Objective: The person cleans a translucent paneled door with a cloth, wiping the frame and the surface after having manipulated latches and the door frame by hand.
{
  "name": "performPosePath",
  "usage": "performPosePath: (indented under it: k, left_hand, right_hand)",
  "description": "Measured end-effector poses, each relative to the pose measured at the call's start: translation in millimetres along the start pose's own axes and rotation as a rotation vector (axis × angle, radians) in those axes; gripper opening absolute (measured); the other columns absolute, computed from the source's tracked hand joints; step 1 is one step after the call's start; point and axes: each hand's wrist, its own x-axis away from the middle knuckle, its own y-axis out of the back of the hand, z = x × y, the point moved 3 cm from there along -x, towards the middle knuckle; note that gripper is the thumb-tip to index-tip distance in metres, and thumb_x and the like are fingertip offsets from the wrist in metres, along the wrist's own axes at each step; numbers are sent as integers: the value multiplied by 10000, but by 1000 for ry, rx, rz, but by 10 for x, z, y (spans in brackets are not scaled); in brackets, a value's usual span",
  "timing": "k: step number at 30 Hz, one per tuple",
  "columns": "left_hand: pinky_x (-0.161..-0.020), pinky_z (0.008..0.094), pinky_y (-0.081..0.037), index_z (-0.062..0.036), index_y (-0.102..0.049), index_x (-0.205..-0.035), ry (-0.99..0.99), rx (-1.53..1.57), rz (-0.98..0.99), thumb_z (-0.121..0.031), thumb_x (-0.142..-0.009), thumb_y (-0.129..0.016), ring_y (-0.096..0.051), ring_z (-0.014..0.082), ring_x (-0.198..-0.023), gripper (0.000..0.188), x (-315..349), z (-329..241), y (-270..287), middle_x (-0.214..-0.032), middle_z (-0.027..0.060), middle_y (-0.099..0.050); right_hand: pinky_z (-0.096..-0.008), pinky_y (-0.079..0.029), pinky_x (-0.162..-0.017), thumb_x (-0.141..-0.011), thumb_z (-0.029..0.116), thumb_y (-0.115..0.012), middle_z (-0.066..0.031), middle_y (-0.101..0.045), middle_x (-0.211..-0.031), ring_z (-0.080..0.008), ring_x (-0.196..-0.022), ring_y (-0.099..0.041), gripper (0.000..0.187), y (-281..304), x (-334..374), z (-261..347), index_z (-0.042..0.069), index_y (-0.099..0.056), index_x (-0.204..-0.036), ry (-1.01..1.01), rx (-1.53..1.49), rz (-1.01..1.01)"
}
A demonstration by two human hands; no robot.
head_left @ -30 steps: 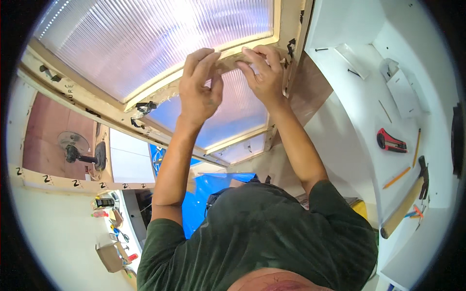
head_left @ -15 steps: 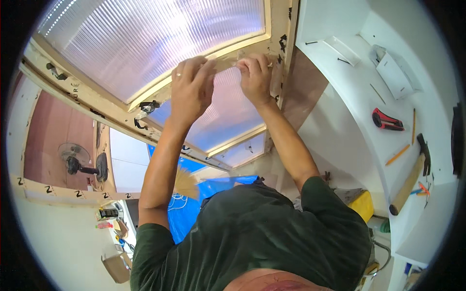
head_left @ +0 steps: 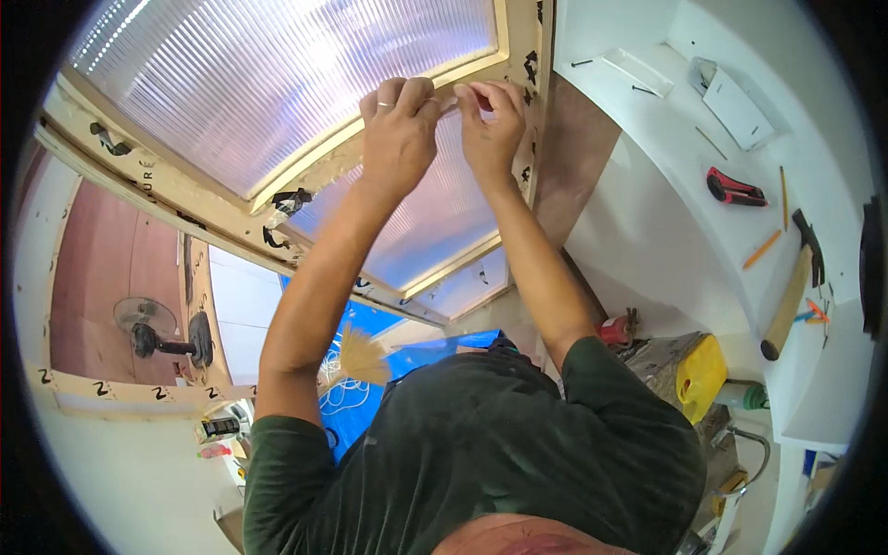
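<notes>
A wooden door-like frame (head_left: pixel 328 180) holds ribbed translucent panels (head_left: pixel 305 69) in front of me. At its crossbar my left hand (head_left: pixel 400 134), with a ring on one finger, has its fingers curled and pinched together. Close by on the right, my right hand (head_left: pixel 490 129) pinches thumb against fingers. A small, pale, see-through strip (head_left: pixel 447 103) shows between the two hands. It looks like film or tape, but its exact kind is too small to tell. Scraps of black tape (head_left: pixel 291 201) cling to the frame's wood.
On the white shelf (head_left: pixel 684 166) at right lie a red-black utility knife (head_left: pixel 736 188), pencils (head_left: pixel 762 250), a hammer (head_left: pixel 791 296) and screws. Lower right is a yellow container (head_left: pixel 700 377). A fan (head_left: pixel 153 328) stands left; a straw-coloured brush (head_left: pixel 359 356) and blue tarp (head_left: pixel 370 324) are below.
Both hands have moved slightly up, and the left hand has shifted right, closer to the right one. The shelf and its tools sit a little differently in view.
</notes>
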Motion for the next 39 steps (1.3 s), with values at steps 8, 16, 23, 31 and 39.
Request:
performPosePath:
  k: [8, 16, 23, 31, 39]
  left_hand:
    - [-973, 477, -322, -117, -691, -939, 157, 39, -193, -143, -811, -705, -533, 264, -1160, 131, 193, -99, -116, -1089, 6, -605]
    - [-1036, 476, -334, -77, -666, -973, 134, 110, -116, -131, -835, -681, -542, 303, -1196, 149, 259, -26, -39, -1135, 64, -621]
    - [-993, 449, -413, -89, -662, -996, -93, 349, 188, -109, -862, -661, -578, 298, -1196, 135, 480, 483, 673, -1096, 49, -682]
    - [-990, 457, -512, -31, -624, -968, 443, 1022, -34, -17, -983, -635, -667, 333, -1104, 23, 1470, 1035, 1954, -1033, 137, -702]
    - [-516, 240, -386, -75, -533, -1245, 623, 1629, -824, -40, -988, -614, -411, 95, -655, 272, 2862, 1232, 3876, -985, 36, -507]
  right_hand:
    - [-443, -500, -794, -844, 159, -768, -130, -661, -851, -333, -838, -639, 182, -243, 51, 122, 8, -671, -817, -104, 185, -50]
    - [-437, -535, -730, -865, 166, -730, -164, -698, -848, -373, -758, -669, 212, -267, 139, 199, -20, -631, -894, -383, 216, 167]
    - [-275, -544, -673, -1049, 157, -619, -102, -725, -1040, -141, -780, -698, 184, 64, 805, 667, 15, -631, -1167, -502, -474, 412]
    - [-261, -515, -731, -986, 82, -650, -52, -687, -1137, -129, -904, -654, 202, -71, 840, 683, 50, -667, -1184, -336, -293, 391]
    - [-317, -541, -833, -857, 24, -774, -122, -632, -1220, -200, -941, -653, 411, -702, 1143, 1353, 65, -664, -1250, 121, -262, 725]
